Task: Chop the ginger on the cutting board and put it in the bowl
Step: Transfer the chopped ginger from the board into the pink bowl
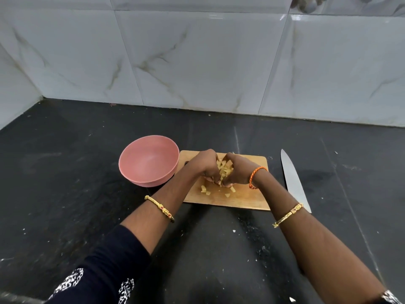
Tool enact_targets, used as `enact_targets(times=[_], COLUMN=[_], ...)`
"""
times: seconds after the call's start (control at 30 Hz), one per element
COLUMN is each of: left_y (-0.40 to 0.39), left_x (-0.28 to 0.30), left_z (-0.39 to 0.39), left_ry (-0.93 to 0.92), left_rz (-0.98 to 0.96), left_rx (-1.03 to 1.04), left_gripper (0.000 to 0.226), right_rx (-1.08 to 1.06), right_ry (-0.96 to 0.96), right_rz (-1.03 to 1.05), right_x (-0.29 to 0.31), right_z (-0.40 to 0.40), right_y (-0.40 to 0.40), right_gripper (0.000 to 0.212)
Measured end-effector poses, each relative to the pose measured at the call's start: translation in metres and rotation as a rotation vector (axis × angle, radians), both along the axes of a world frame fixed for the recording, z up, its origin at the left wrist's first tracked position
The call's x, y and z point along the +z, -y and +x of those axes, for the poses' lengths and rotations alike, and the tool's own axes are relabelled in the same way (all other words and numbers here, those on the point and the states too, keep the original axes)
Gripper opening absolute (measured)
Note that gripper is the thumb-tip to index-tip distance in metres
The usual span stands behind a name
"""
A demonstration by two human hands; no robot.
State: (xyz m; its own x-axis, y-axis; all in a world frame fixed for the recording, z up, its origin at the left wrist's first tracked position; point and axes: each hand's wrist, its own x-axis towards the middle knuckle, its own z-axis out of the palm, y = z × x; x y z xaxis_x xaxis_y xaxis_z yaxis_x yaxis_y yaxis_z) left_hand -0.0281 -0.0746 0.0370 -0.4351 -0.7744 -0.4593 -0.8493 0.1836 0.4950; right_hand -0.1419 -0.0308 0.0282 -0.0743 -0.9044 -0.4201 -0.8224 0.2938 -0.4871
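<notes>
Now the pale yellow chopped ginger pieces (224,170) sit heaped between the cupped left hand (205,164) and right hand (237,170), whose curled fingers gather the pile over the light wooden cutting board (245,196). Several pieces lie just below the hands. Left of them stands the pink round bowl (149,160); a long steel knife (293,178) lies to their right.

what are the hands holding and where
Both hands, left hand and right hand, cup a heap of chopped ginger between them, from its sides.

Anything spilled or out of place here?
A few ginger pieces lie loose on the cutting board, outside the heap cupped by both hands. White crumbs dot the counter. The bowl is empty.
</notes>
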Motion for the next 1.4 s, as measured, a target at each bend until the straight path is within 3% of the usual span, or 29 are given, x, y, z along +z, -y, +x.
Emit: enact_targets(times=[0.33,0.5,0.57,0.77,1.2,1.4], left_y=[0.003,0.002,0.002,-0.001,0.006,0.032], left_x=[0.010,0.014,0.015,0.021,0.048,0.093], left_z=[-0.001,0.002,0.003,0.003,0.025,0.069], left_ry=[-0.107,-0.151,-0.160,-0.169,-0.210,-0.184], left_rz=[0.176,0.203,0.191,0.152,0.034,-0.058], left_rx=[0.135,0.146,0.139,0.123,0.144,0.238], left_gripper=[0.039,0.040,0.040,0.037,0.031,0.035], right_rx=[-0.068,-0.359,-0.415,-0.482,-0.422,-0.317], right_ry=[0.111,0.605,0.698,0.709,0.611,0.732], right_rz=[0.057,0.179,0.194,0.163,0.079,0.114], right_x=[0.017,0.019,0.016,0.013,0.045,0.089], right_z=[-0.004,-0.004,-0.002,0.005,0.025,0.060], right_y=[-0.001,-0.004,-0.005,-0.003,0.013,0.048], right_gripper=[0.055,0.041,0.029,0.012,0.014,0.014])
